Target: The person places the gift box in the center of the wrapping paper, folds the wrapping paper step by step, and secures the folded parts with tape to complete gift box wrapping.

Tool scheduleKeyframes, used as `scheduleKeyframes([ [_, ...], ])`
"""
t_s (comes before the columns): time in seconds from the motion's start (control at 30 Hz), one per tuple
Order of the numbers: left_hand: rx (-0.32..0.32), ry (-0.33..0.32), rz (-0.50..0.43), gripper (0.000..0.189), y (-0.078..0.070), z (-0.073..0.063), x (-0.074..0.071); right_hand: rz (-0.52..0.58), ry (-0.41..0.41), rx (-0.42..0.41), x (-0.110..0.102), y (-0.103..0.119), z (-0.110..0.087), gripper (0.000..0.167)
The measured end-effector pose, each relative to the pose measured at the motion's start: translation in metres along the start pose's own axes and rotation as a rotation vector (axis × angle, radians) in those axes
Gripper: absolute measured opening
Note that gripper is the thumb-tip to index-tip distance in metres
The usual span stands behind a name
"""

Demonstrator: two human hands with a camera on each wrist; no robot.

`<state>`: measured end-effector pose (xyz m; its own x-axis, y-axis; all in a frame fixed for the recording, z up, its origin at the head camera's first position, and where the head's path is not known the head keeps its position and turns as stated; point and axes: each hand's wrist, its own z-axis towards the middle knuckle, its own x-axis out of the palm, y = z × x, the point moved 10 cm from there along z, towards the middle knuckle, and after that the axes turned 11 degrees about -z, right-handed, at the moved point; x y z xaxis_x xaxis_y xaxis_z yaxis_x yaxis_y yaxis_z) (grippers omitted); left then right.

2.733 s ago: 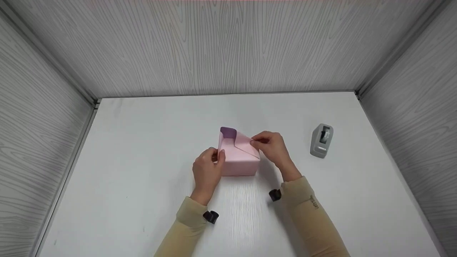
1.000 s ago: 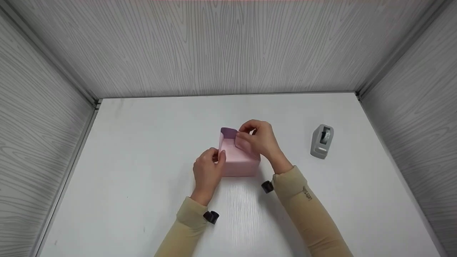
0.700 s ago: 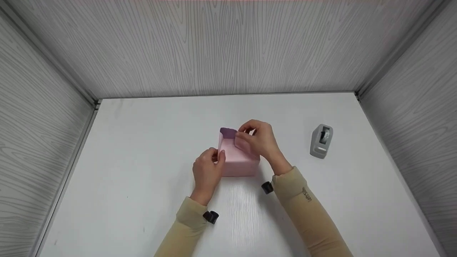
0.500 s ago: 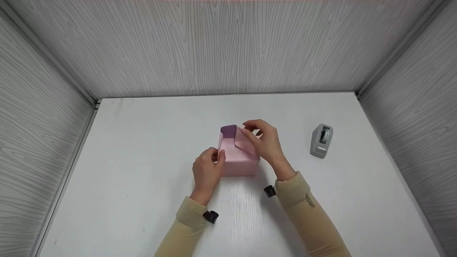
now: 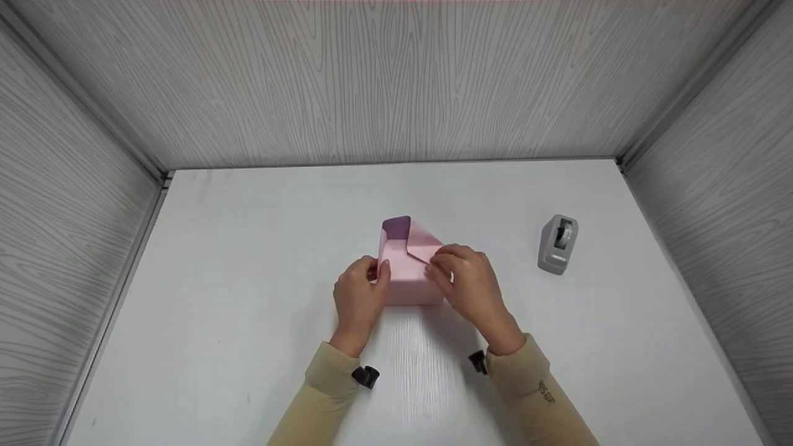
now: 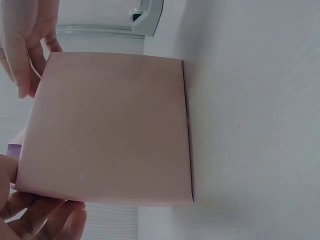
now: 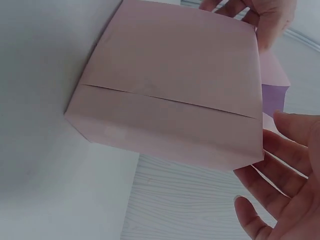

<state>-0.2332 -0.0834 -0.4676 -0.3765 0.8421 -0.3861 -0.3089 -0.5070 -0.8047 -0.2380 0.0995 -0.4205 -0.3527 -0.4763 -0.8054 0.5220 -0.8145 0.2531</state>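
Observation:
A pink paper box (image 5: 406,291) with folded-in flaps stands on the table, its inner back flap (image 5: 396,227) purple. My left hand (image 5: 361,296) grips the box's left side, thumb at the near left corner and fingers behind the wall. At the near right corner my right hand (image 5: 472,282) pinches the edge of the right flap (image 5: 423,246) between thumb and fingers. The left wrist view shows a plain pink wall (image 6: 107,130) between both hands. In the right wrist view a straight seam (image 7: 170,102) crosses the wall, and the right fingers (image 7: 285,160) lie along the box's side.
A grey tape dispenser (image 5: 557,244) stands to the right on the white table (image 5: 248,248). Wood-grain panels (image 5: 396,87) enclose the table at the back and both sides. Each sleeve carries a black wrist camera (image 5: 366,376).
My right hand has moved from the far end of the right flap toward me, to the box's near right corner. The purple flap stands slightly higher. My left hand stays put.

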Motion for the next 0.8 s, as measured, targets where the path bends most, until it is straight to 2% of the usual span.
scheduleKeyframes([
  [0.1,0.003,-0.009,0.003,0.016,-0.0005,-0.0003,-0.0008,-0.051,-0.006,-0.041,0.0033,0.0045,-0.0052,0.012],
  [0.2,-0.003,-0.012,0.0,0.017,0.0005,-0.0009,-0.0011,-0.073,-0.001,-0.047,0.0061,0.0059,-0.0073,0.015],
  [0.47,-0.041,0.032,-0.016,0.02,0.0035,-0.0011,-0.0006,-0.071,-0.013,0.011,0.0079,0.0019,-0.0084,0.017],
  [0.63,-0.075,0.068,-0.067,0.023,0.0055,-0.0022,-0.0009,-0.079,-0.038,0.023,0.0066,0.0004,-0.0087,0.016],
  [0.8,-0.049,0.045,-0.134,0.015,0.0007,-0.0034,-0.0084,-0.067,-0.037,0.042,0.0073,-0.002,-0.0085,0.016],
])
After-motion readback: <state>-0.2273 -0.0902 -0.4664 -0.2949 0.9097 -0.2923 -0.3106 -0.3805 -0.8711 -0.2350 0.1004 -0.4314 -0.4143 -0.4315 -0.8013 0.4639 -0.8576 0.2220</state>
